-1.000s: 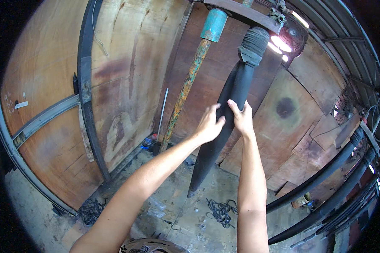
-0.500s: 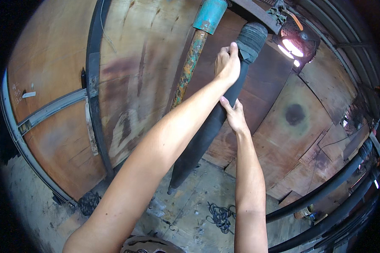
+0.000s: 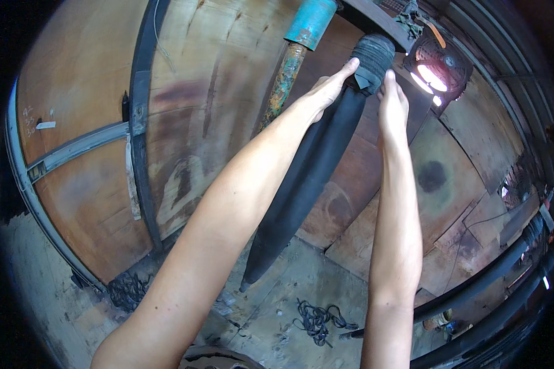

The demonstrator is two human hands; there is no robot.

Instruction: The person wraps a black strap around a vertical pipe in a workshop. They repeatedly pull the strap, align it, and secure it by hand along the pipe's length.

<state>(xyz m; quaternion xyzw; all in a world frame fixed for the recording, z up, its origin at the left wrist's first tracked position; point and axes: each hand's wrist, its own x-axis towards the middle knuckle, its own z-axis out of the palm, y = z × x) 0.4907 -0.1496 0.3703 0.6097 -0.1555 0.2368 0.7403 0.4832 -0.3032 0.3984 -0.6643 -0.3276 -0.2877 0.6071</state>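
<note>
Two bare hands reach overhead to the top of a long black rubber sleeve (image 3: 317, 172) that hangs from a dark beam (image 3: 375, 24) against a wall of worn plywood panels (image 3: 215, 98). The left hand (image 3: 326, 92) has slid up from the sleeve's middle, where both hands gripped it a second ago, and now lies flat along its upper left side, fingers stretched and pressing just under the bunched, ribbed collar (image 3: 372, 58). The right hand (image 3: 393, 101), lower half a second ago, has risen to match it and presses the right side of the same collar with fingers straight, not curled. Neither hand is closed round the rubber; both are open and pushing against it. The climb suggests the work has moved from the body of the sleeve to its top fixing. The sleeve's pointed lower end dangles free above the concrete floor (image 3: 271, 320).

Just left of the sleeve hangs a rusty rod (image 3: 283, 80) capped by a teal tube (image 3: 311, 21). A caged fan with a bright lamp (image 3: 434, 71) glows at upper right. A small white tag (image 3: 45, 125) sits on the far-left panel beside faint chalk marks. A tangle of black cord (image 3: 317, 320) lies on the floor.
</note>
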